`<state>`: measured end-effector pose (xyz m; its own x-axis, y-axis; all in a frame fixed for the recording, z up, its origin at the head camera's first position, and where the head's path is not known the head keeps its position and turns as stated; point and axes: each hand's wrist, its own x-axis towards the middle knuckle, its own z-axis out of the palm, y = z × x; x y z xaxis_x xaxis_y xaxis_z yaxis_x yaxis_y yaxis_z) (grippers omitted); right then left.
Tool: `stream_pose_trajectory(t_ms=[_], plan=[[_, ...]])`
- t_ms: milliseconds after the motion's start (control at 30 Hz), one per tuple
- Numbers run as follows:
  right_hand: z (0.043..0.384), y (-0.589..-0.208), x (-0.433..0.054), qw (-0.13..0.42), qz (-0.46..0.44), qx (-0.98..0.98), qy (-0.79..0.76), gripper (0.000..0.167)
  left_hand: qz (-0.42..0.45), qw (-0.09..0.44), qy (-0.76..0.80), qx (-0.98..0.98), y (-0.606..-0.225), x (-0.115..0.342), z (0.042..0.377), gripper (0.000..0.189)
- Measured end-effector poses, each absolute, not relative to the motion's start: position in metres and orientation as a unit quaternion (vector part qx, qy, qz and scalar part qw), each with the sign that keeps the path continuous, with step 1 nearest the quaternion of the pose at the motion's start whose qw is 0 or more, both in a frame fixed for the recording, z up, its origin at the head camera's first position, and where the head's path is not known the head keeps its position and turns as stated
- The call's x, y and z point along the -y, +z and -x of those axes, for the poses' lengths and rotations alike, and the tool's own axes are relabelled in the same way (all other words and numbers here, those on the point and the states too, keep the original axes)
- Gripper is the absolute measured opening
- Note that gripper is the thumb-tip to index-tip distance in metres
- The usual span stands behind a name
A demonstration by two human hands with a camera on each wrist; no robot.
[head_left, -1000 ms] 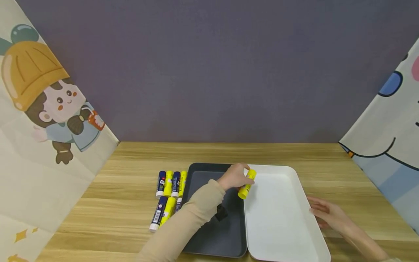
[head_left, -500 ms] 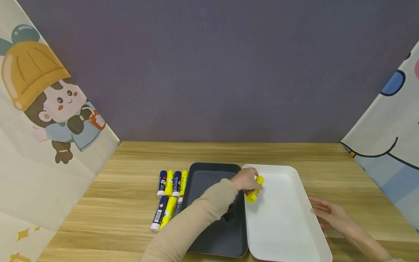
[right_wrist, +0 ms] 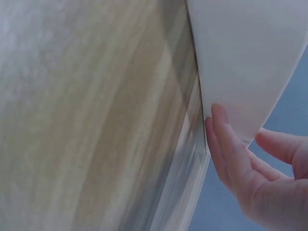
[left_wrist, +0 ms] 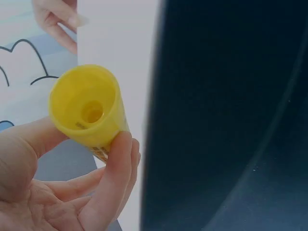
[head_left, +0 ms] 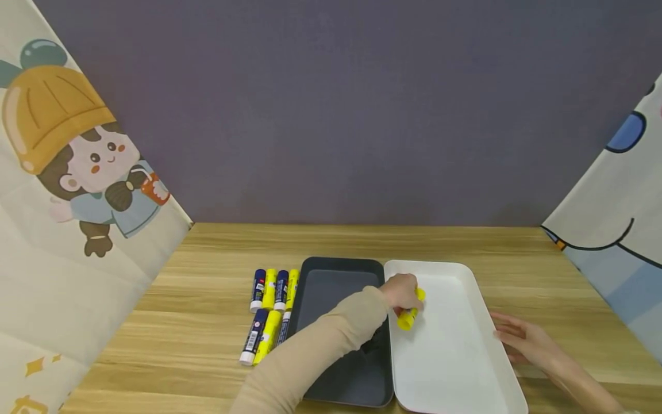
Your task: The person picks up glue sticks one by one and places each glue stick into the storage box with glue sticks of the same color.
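Observation:
My left hand grips a yellow glue stick, held tilted over the left part of the white tray. In the left wrist view, fingers and thumb wrap the glue stick, whose open hollow end faces the camera. At the white tray's right side, my right hand touches the outer wall with nearly straight fingers. The right wrist view puts the thumb of this hand at the rim of the white tray. Beside that tray lies a dark grey tray, partly covered by the left sleeve.
Left of the dark tray, several blue and yellow glue sticks, among them a blue one and a yellow one, lie in two rows on the wooden table. A grey panel stands behind, with printed cloths on both sides.
My left hand has carried the yellow glue stick rightward and a little toward me, from above the trays' shared border to over the white tray. The right hand has stayed at the tray's side.

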<state>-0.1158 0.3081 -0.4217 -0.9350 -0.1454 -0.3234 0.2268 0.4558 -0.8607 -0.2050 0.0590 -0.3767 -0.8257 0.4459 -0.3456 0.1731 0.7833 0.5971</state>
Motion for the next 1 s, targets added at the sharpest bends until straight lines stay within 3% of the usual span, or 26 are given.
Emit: stream_pose_trajectory(t_ms=[1000], plan=[[0.117,-0.427,-0.312,0.177,0.015,-0.826,-0.534,0.063,-0.169,0.21,0.216,-0.938,-0.391,-0.063,0.211,0.028]])
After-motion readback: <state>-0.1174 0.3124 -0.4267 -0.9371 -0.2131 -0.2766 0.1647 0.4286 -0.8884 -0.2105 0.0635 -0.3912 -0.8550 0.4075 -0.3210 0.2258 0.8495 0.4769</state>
